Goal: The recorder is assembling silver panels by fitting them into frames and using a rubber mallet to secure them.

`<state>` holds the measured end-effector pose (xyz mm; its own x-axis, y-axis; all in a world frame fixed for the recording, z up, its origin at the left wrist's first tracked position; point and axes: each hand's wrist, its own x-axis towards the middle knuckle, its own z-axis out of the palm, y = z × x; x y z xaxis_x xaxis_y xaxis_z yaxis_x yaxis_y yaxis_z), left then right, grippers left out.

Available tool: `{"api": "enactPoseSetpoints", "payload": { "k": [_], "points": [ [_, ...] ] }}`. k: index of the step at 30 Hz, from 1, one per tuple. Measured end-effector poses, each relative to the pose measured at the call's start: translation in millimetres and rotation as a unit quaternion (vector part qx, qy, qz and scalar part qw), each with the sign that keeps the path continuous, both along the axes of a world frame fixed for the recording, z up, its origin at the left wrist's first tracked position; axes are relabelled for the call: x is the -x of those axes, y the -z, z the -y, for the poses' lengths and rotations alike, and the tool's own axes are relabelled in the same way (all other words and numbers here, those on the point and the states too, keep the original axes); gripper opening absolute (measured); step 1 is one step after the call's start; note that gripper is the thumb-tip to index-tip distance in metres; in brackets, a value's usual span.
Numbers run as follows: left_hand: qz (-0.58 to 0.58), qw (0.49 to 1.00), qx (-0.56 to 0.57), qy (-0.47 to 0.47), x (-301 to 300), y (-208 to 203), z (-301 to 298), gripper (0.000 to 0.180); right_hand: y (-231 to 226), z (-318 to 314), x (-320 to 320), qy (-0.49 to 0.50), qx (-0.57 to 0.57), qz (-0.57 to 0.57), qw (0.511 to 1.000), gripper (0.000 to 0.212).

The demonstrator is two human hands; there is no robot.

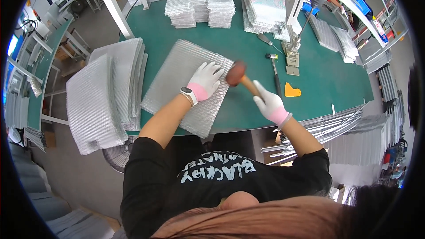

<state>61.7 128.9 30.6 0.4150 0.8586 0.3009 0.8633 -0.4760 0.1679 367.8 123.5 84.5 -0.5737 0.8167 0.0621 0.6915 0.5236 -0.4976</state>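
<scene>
Near the front edge of the green desk (327, 88), the left hand (205, 81) spreads flat on silver ridged sheeting (175, 71); rightward, the right hand (271, 106) grips a brown-headed, wooden-handled mallet (245, 82) slanting toward its right side.

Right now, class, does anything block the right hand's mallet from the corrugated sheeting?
Nothing visible does. The gloved right hand holds the mallet at the right edge of the sheeting; the gloved left hand rests on it, left of the mallet.
</scene>
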Motion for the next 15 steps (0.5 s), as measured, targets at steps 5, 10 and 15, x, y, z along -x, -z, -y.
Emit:
{"api": "enactPoseSetpoints", "payload": {
  "k": [5,10,15],
  "points": [
    [-0.001,1.0,-0.019,-0.01,0.0,6.9,-4.6,0.046,19.8,7.7,1.9,0.008,-0.052,-0.06,0.997,0.059],
    [0.101,0.994,-0.029,-0.007,3.5,3.1,-2.6,0.023,9.5,9.8,10.9,-0.052,-0.072,0.041,0.995,0.056],
    [0.061,0.998,-0.031,0.005,2.2,-4.4,-1.2,0.014,17.9,15.6,2.2,-0.093,-0.059,0.146,0.983,0.057]
  ]
}}
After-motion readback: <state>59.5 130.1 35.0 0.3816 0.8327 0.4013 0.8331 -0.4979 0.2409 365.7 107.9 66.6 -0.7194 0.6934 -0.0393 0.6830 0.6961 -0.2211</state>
